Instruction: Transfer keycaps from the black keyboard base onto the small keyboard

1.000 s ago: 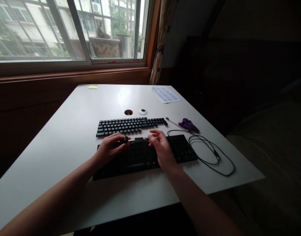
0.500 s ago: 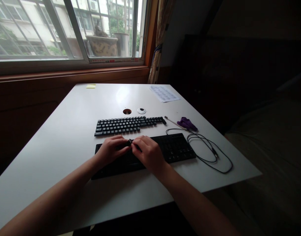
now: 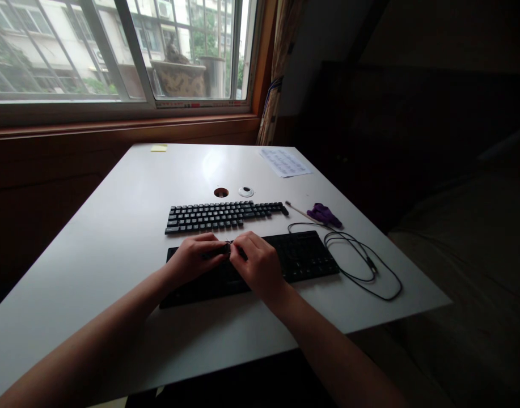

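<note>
Over the black keyboard [image 3: 304, 255] my two hands meet, fingertips almost touching. My left hand [image 3: 195, 256] is closed in a pinch round a small black keycap [image 3: 226, 247]. My right hand [image 3: 257, 262] pinches at the keycap's right end, where a thin, light, wire-like piece [image 3: 228, 242] shows; its exact kind is too small to tell. The keyboard lies on the white table, its left part shaded and partly hidden by my hands. Just beyond it, loose black keycaps [image 3: 204, 216] are laid out in rows like a keyboard.
A coiled black cable [image 3: 385, 296] runs from the keyboard on the right. Near it lie a thin brush-like stick [image 3: 300, 212] and a purple cloth [image 3: 323, 214]. Farther back are a round hole [image 3: 221, 192], a white ring-shaped cover [image 3: 246, 191], printed paper [image 3: 285, 162] and a yellow note [image 3: 158, 148].
The keycap has turned a little between my fingers, and a thin wire-like piece now shows at my right fingertips. Both hands stay in nearly the same place; the view shifts slightly.
</note>
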A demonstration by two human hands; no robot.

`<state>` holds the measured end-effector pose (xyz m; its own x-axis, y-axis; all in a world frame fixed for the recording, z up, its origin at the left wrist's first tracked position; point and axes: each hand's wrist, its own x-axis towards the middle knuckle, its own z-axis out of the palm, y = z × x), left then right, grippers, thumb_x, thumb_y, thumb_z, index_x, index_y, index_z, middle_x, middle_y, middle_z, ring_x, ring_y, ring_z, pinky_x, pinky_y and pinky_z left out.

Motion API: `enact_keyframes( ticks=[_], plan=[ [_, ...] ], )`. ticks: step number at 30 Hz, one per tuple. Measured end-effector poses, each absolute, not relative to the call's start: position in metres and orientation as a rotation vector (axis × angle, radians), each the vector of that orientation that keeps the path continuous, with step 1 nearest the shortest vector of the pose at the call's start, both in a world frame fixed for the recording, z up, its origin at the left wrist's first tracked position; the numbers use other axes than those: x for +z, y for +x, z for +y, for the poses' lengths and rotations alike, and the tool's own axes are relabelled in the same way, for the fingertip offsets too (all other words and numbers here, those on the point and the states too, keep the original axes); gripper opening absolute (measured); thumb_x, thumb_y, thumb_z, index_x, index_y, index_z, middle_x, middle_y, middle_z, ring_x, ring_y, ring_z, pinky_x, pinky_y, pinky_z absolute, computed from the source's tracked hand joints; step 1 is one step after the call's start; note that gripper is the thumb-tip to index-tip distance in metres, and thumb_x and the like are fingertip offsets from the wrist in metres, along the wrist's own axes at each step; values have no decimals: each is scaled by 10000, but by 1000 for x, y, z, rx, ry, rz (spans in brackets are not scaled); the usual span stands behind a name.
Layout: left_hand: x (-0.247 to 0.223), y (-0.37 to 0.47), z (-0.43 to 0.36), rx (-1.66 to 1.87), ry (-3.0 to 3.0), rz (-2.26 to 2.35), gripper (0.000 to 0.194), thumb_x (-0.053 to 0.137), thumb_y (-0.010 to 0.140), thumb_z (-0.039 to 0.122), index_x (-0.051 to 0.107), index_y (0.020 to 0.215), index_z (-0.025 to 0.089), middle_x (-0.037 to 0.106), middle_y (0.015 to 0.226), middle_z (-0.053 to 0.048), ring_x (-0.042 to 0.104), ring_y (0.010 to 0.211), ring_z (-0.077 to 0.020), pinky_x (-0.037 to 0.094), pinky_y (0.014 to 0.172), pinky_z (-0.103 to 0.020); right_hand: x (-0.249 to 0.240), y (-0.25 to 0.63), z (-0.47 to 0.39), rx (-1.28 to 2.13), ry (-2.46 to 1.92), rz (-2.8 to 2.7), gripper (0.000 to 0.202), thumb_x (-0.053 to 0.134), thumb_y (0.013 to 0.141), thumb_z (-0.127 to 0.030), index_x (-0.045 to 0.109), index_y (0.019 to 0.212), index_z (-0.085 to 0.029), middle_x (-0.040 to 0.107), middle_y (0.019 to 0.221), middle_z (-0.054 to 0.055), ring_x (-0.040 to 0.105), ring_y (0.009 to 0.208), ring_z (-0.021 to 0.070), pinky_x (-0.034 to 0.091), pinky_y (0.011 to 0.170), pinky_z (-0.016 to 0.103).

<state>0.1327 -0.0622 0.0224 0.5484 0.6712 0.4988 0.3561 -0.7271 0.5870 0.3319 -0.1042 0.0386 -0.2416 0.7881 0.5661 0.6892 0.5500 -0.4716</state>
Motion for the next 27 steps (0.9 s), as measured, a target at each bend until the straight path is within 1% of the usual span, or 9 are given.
enact_keyframes(
  ticks=[3,5,8,11,14,16,18,23,27],
  plan=[
    [21,132,-61,1046,2370,839,187,637,872,274,721,1004,171,685,864,-69,644,734,-148,519,667,-243,38,333,-100,210,-1133,-1992,100,477,928,-199,550,865,-226,609,890,59,582,900,203,472,849,342],
    [24,132,-62,1068,2340,846,172,649,867,278,715,980,167,698,874,-72,658,749,-154,530,681,-247,36,335,-97,262,-1070,-2008,70,483,923,-195,541,897,-224,603,957,66,577,956,202,472,878,340],
    [30,132,-64,1067,2238,879,170,655,870,293,708,970,166,725,891,-76,681,775,-170,550,708,-263,30,338,-94,329,-1026,-2017,41,495,925,-207,520,950,-229,585,1030,73,576,978,199,480,876,341],
    [34,132,-65,1045,2137,875,202,620,900,302,690,1036,170,733,967,-88,693,857,-188,566,775,-295,26,340,-93,348,-1021,-2037,39,482,936,-206,512,943,-230,583,995,69,577,948,198,484,855,345],
    [35,131,-64,1114,2145,855,203,627,897,282,686,1066,186,700,1059,-95,667,957,-195,554,847,-314,26,339,-94,313,-1017,-2059,75,459,944,-195,517,908,-225,586,959,72,566,938,204,477,855,359],
    [35,129,-63,1168,2177,876,193,656,879,280,700,1051,205,681,1056,-88,650,964,-192,546,851,-310,28,338,-95,293,-1024,-2073,92,449,949,-195,525,905,-224,588,932,71,560,916,207,476,844,364],
    [35,127,-64,1183,2169,890,194,673,867,283,709,1044,213,671,1024,-83,641,936,-189,544,822,-300,29,338,-96,275,-1029,-2096,106,439,958,-195,530,909,-222,591,910,71,554,900,209,473,837,365],
    [37,123,-64,1158,1947,829,184,685,858,272,694,1018,180,682,992,-87,642,935,-206,534,827,-322,28,340,-98,218,-1054,-2149,138,414,980,-198,527,904,-220,599,905,74,543,895,212,468,835,356],
    [34,121,-63,1108,1736,795,218,702,844,275,660,1023,158,697,1024,-92,658,976,-220,545,860,-344,27,344,-99,168,-1089,-2174,144,408,981,-192,534,915,-215,611,926,84,539,898,217,470,823,362]
  ],
)
